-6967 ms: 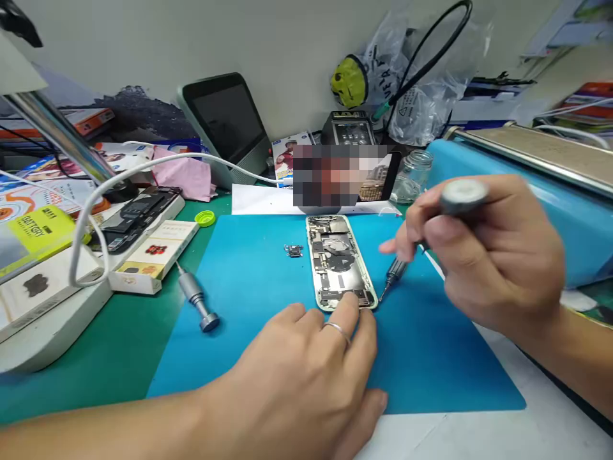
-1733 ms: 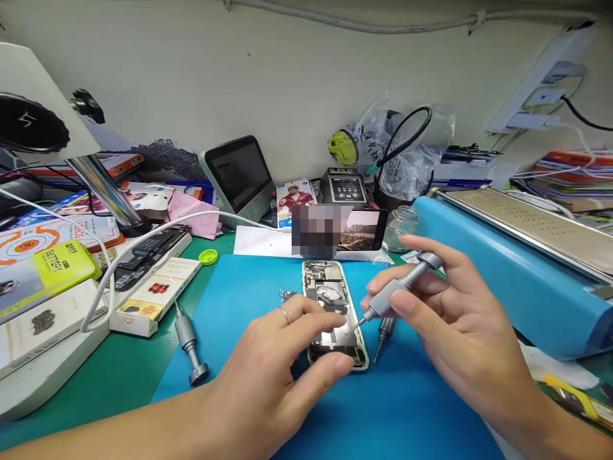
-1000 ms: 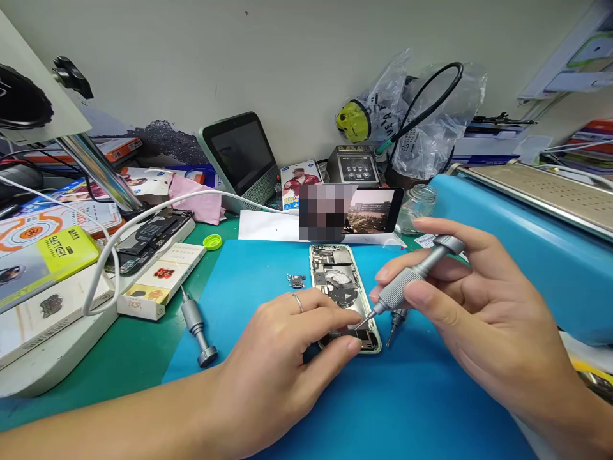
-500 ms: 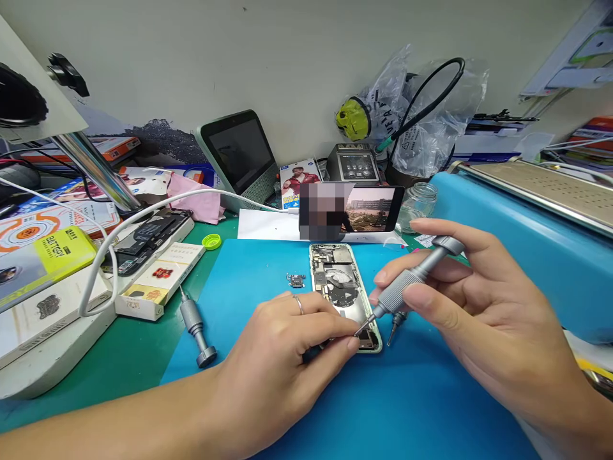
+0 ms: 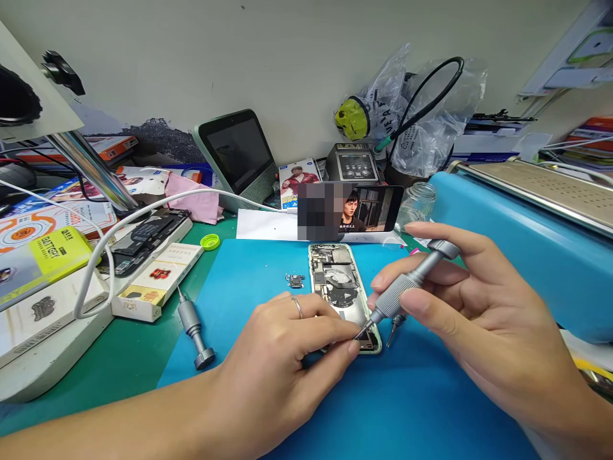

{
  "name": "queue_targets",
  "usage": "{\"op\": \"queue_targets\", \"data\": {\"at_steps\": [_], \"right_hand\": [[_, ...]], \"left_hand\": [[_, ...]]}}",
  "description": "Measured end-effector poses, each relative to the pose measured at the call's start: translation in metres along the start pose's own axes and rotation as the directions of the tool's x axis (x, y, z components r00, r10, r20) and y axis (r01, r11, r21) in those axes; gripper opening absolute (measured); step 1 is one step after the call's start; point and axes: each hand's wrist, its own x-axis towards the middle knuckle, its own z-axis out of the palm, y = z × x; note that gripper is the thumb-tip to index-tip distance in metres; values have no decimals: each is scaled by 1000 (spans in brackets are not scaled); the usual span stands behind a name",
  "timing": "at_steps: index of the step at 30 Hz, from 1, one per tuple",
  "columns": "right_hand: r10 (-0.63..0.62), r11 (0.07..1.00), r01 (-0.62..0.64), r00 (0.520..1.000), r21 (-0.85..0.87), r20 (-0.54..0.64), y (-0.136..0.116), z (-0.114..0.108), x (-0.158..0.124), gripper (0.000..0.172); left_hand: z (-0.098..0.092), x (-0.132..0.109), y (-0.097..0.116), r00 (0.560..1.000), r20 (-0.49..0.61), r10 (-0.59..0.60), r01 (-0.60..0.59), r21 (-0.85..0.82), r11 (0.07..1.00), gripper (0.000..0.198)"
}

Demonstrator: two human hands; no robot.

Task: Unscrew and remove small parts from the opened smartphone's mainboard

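An opened phone housing [image 5: 352, 310] lies on the blue mat with its inner parts showing. My right hand [image 5: 483, 306] grips a grey precision screwdriver [image 5: 400, 291], tilted so that its tip meets the housing's lower part. My left hand [image 5: 297, 351] rests over the housing's lower left edge. Its thumb and forefinger are pinched together at the screwdriver's tip; whatever may be between them is hidden. A small circuit board [image 5: 295, 281] lies left of the housing. Partly behind my right fingers, another screwdriver [image 5: 395, 327] lies right of the housing.
A further screwdriver [image 5: 193, 329] leans on a small box [image 5: 158, 281] at the left. Behind the housing stands a phone playing video [image 5: 373, 209], with a white cable [image 5: 191, 195] running to it. A glass jar [image 5: 421, 201] and a blue machine [image 5: 517, 249] are at the right.
Both hands and the screwdriver stay in nearly the same place. The view has shifted very slightly, and the picture on the standing phone's screen has changed.
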Motion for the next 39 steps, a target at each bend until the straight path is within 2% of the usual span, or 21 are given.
{"op": "queue_targets", "data": {"at_steps": [19, 32, 39], "right_hand": [[-26, 999, 25, 998, -24, -55, -3, 1, -1, 41], [-10, 1000, 9, 999, -20, -37, -5, 2, -1, 41], [-50, 998, 49, 998, -35, -26, -4, 1, -2, 43]], "left_hand": [[1, 0, -1, 1000, -3, -16, 16, 30, 999, 17], [0, 0, 2, 1000, -7, -9, 9, 37, 999, 16], [0, 0, 1, 1000, -15, 20, -19, 51, 999, 17]]}}
